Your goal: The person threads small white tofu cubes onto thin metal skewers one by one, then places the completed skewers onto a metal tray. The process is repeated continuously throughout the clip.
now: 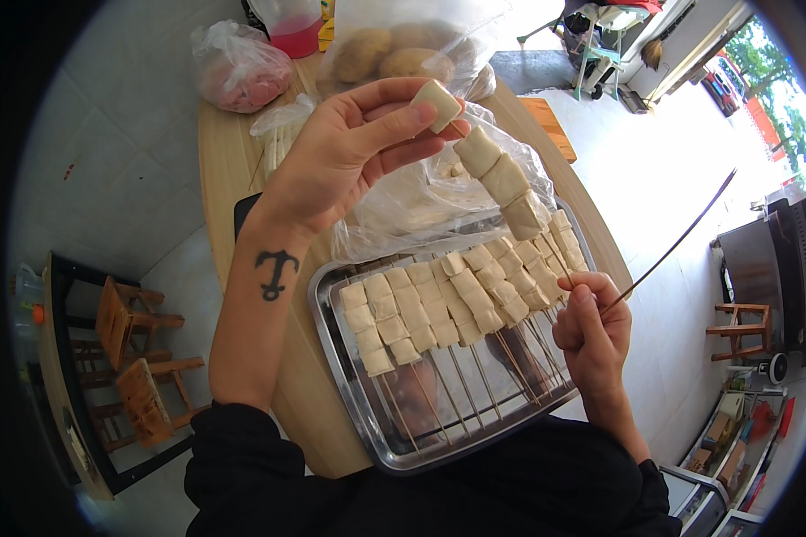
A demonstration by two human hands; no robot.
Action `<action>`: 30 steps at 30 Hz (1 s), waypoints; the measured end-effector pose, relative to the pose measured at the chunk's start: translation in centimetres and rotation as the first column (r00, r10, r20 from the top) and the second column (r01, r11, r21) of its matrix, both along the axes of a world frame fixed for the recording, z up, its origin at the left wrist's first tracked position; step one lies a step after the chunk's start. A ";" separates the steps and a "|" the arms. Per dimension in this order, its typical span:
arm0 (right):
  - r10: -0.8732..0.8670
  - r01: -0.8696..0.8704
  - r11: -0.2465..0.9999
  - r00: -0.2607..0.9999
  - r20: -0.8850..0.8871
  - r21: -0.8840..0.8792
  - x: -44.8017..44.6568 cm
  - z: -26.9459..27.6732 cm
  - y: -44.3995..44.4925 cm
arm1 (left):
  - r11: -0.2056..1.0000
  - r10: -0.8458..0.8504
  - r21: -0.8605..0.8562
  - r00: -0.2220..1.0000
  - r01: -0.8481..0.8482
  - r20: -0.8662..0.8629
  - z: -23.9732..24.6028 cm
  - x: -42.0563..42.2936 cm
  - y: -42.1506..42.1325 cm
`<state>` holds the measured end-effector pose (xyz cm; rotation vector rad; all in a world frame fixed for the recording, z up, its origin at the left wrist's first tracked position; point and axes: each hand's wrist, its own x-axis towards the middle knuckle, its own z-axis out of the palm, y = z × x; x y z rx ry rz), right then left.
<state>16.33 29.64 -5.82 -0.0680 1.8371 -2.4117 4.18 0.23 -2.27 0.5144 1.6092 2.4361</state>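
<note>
My left hand pinches a pale, tofu-like piece at the tip of a thin skewer. Three more pale pieces are threaded below it, with a small gap between them and the pinched piece. Lower down, my right hand grips the bare part of that skewer. A second thin, dark stick also runs out of my right fist, up to the right. Beneath my hands, a metal tray holds a row of loaded skewers, their bare ends towards me.
Behind the tray lies a clear plastic bag of pale pieces on the wooden table. Farther back are a bag of potatoes, a bag with pink contents and a container of pink liquid. Wooden stools stand left.
</note>
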 end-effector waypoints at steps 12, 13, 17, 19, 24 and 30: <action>0.012 -0.012 1.000 1.000 -0.014 0.009 0.1 -0.2 -0.3 | 0.999 0.012 -0.031 0.999 -0.010 0.051 0.6 1.1 1.2; 0.012 -0.012 1.000 1.000 -0.017 0.012 0.1 -0.2 -0.3 | 1.000 0.015 -0.027 0.999 -0.014 0.050 0.6 1.2 1.3; 0.073 -0.072 0.997 0.997 0.002 -0.024 0.1 0.1 -0.1 | 0.996 0.045 -0.082 0.998 -0.040 0.054 0.8 1.4 1.3; 0.109 -0.108 0.987 0.994 0.002 0.115 0.1 0.2 0.0 | 0.993 0.037 -0.115 0.998 -0.030 0.052 0.9 1.5 1.2; 0.144 -0.146 0.974 0.989 0.020 0.175 0.7 0.3 0.0 | 0.982 -0.024 -0.184 0.996 0.041 0.091 0.9 1.6 1.3; 0.101 -0.106 0.994 0.973 0.209 0.012 1.5 1.4 1.1 | 0.969 -0.040 -0.239 0.995 0.062 0.096 0.3 1.5 2.0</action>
